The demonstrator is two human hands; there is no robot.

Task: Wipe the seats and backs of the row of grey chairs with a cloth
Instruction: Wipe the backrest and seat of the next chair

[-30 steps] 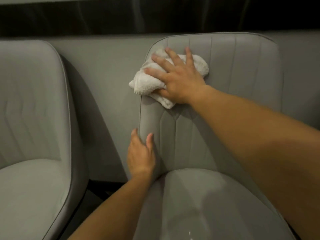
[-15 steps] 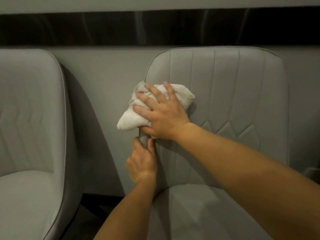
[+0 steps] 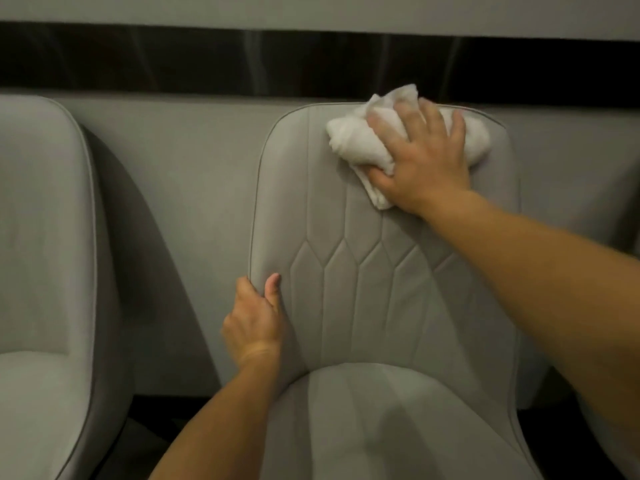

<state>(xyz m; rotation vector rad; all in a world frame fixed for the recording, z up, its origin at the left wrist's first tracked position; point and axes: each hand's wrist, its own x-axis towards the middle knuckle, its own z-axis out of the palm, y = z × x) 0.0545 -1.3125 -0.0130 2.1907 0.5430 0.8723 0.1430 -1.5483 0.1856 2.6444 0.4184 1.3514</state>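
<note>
A grey upholstered chair [image 3: 374,299] with stitched diamond seams fills the middle of the head view. My right hand [image 3: 422,161] presses a bunched white cloth [image 3: 360,140] flat against the top of the chair's back, fingers spread over it. Part of the cloth sticks up above the back's top edge. My left hand [image 3: 256,320] grips the left edge of the chair's back low down, thumb on the front face and fingers behind the edge. A second grey chair [image 3: 45,271] stands to the left.
A grey wall panel [image 3: 194,174] runs behind the chairs, with a dark band [image 3: 207,60] above it. A gap with dark floor [image 3: 152,431] separates the two chairs. Another grey chair's edge [image 3: 623,209] shows at the far right.
My right hand has swept the cloth from the left side of the chair's back up and to the right, to the top edge. My left hand has kept its grip on the left edge.
</note>
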